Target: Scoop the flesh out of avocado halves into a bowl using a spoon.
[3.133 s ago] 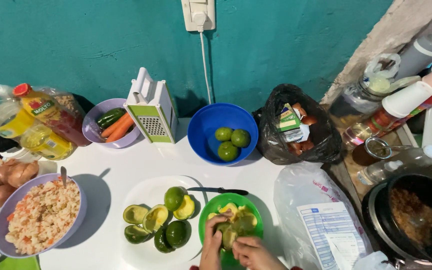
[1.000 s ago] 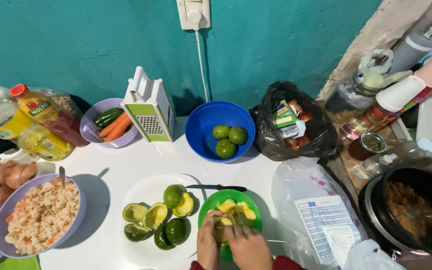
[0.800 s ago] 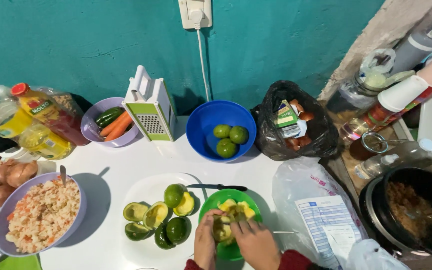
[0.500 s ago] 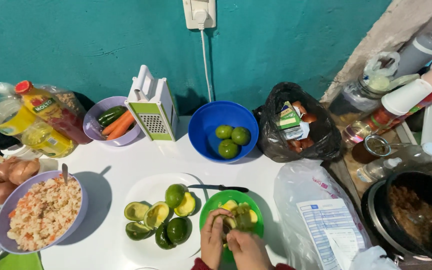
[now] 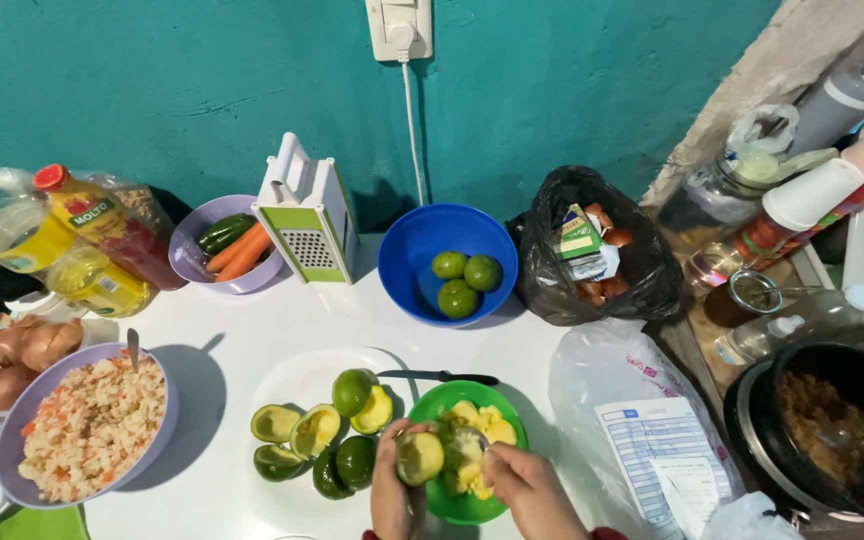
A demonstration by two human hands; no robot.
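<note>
Left hand (image 5: 392,490) cups avocado half (image 5: 419,457), fingers curled around it, over near edge of green bowl (image 5: 512,425). Right hand (image 5: 532,488) beside it, fingers pinched, possibly on spoon; too blurred to tell. Bowl holds yellow-green chunks. Left: white plate (image 5: 297,380) with avocado halves. Behind: knife (image 5: 439,377), blue bowl (image 5: 407,260) with limes, grater (image 5: 307,215).

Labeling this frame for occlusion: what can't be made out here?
- Head view: right hand closes over whatever it holds above the green bowl; the tool is hidden.
- Left hand covers the back of the avocado half.
- Black bag folds hide most contents.
- Bottom edge cuts off both wrists.
</note>
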